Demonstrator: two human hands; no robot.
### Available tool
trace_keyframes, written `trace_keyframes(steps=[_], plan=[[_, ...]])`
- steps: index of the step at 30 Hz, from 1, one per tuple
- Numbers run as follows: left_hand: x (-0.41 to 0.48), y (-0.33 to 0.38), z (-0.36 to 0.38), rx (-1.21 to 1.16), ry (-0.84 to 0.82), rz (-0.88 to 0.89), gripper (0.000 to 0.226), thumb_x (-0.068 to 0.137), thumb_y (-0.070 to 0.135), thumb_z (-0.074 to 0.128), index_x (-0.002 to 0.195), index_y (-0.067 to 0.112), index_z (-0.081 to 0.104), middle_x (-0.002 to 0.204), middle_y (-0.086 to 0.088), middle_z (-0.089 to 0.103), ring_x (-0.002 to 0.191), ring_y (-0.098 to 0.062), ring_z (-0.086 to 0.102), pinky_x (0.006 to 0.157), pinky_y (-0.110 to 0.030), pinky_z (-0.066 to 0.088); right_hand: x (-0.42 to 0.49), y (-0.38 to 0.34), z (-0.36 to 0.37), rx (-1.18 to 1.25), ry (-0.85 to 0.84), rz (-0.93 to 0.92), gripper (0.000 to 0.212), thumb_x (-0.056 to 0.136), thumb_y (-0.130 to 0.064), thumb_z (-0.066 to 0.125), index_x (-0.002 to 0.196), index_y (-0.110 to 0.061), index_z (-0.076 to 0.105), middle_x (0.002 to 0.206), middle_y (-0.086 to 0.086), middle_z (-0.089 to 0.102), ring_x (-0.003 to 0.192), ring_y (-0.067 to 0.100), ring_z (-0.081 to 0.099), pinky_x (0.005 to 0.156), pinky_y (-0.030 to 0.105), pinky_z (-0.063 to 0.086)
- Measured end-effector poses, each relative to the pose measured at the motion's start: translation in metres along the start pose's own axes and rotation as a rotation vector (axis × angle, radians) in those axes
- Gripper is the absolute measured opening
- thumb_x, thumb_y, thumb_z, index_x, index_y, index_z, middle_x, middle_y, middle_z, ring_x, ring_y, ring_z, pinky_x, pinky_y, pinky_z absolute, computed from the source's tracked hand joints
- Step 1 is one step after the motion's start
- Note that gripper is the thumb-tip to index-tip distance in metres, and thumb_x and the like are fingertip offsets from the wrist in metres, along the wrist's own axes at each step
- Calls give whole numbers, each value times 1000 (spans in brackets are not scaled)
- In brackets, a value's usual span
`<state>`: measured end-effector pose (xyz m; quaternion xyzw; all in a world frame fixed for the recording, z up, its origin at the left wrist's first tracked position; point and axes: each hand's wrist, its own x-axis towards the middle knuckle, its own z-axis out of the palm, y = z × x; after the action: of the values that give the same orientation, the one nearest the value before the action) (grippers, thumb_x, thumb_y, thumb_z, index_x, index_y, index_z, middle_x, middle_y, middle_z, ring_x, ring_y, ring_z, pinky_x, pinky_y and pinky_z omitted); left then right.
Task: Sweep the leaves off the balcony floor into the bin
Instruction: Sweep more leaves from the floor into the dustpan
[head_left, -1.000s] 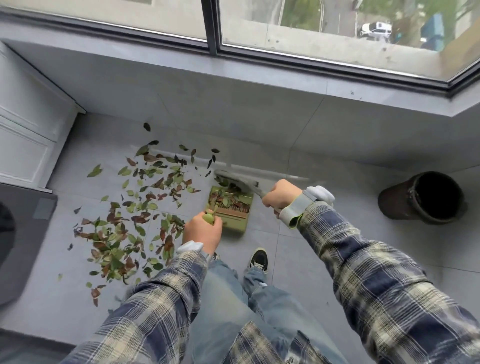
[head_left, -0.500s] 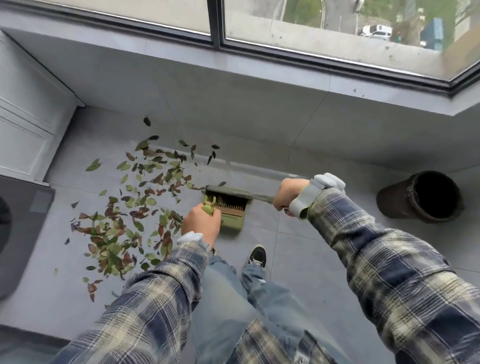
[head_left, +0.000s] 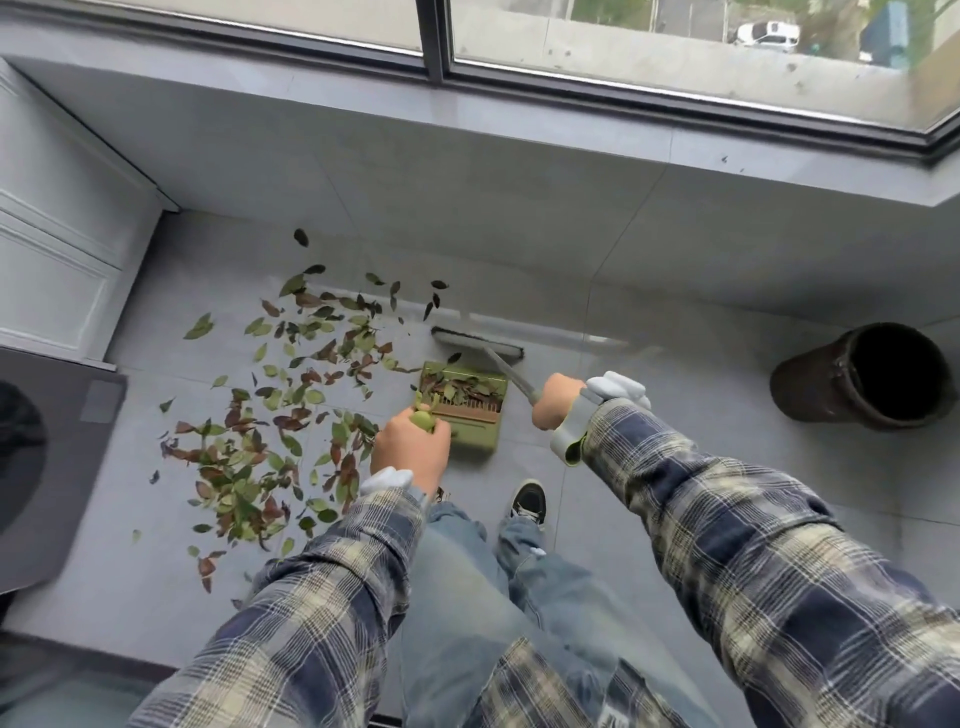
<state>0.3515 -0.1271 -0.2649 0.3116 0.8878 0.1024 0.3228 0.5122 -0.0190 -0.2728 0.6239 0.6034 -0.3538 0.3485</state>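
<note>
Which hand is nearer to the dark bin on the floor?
Right. The right hand, gripping the broom handle, is left of the bin, not touching it; the left hand, on the dustpan handle, is farther left.

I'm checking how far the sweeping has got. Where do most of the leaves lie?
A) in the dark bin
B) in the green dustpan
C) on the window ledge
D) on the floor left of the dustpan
D: most leaves lie spread over the floor left of the dustpan, which holds only a few; none show in the bin.
</note>
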Motion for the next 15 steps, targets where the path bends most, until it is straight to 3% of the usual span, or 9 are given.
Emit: trace_keyframes(steps=[3, 6, 7, 10, 13, 15], plan=[[0, -7, 3, -4, 11, -8, 15, 88, 27, 59, 85, 14, 65, 73, -5, 61, 66, -23, 53, 59, -25, 40, 21, 8, 17, -135, -6, -20, 41, 57, -24, 59, 97, -16, 60, 85, 4, 61, 79, 25, 60, 87, 37, 52], [2, -2, 7, -2, 14, -1, 17, 88, 27, 60, 87, 12, 67, 74, -6, 60, 67, -23, 52, 59, -26, 37, -13, 4, -14, -143, -17, -84, 11, 73, -18, 64, 80, -18, 55, 84, 2, 59, 82, 25, 60, 85, 32, 49], [2, 0, 7, 10, 12, 2, 17, 88, 27, 59, 87, 12, 67, 73, -5, 59, 67, -24, 51, 60, -26, 37, -18, 4, -27, -131, -18, -102, 10, 74, -16, 65, 76, -17, 55, 85, 2, 61, 83, 25, 62, 86, 33, 52], [2, 2, 7, 23, 20, 0, 16, 89, 27, 59, 89, 13, 68, 73, -5, 57, 70, -26, 51, 63, -26, 37, -25, 7, -53, -85, 44, -110, 10, 66, -17, 67, 72, -12, 60, 77, -1, 67, 70, 21, 63, 71, 26, 51], [1, 4, 8, 11, 26, -1, 14, 88, 26, 60, 93, 16, 68, 73, -4, 56, 71, -26, 51, 62, -25, 35, -34, 13, -64, -35, 85, -90, 7, 77, -14, 64, 72, -12, 59, 67, 1, 63, 58, 19, 55, 54, 20, 40], [0, 5, 7, 7, 28, 2, 14, 88, 26, 60, 93, 17, 69, 72, -4, 57, 70, -26, 51, 62, -25, 35, -36, 10, -63, 13, 92, -87, 13, 84, -11, 61, 73, -10, 55, 67, 1, 57, 63, 21, 55, 55, 23, 40]])
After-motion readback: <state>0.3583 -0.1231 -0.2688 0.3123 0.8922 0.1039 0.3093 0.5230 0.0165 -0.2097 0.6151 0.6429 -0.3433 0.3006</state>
